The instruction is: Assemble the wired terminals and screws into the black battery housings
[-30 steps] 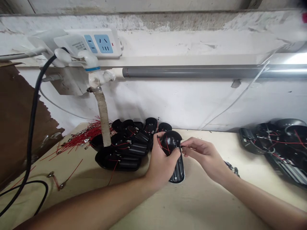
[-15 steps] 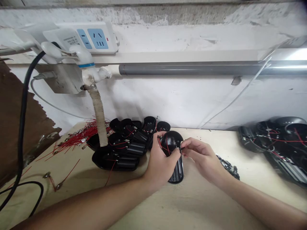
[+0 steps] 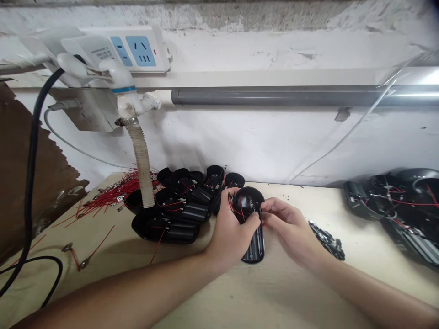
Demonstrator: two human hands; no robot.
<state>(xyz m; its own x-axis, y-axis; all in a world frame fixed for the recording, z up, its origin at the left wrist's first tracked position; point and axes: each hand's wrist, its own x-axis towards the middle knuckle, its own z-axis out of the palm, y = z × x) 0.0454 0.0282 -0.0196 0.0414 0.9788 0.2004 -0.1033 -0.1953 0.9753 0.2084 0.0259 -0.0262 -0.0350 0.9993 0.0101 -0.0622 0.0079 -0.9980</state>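
Note:
Upright above the table is a black plastic housing with a round upper end, a ribbed lower part and thin red wires. My left hand wraps round its left side, the thumb pressing on the middle of its inner face. At its right edge, my right hand has thumb and forefinger pinched together; what they hold, if anything, is too small and hidden to make out. A small pile of dark metal parts lies on the table just right of my right hand.
Several similar black housings with red wires lie to the left, beside a heap of red wires. More black housings stand at the right. A ribbed hose hangs down at the left, near a black cable.
Both hands stay at the housing, and it has shifted very slightly right in the view. My right fingers have moved a little at its edge.

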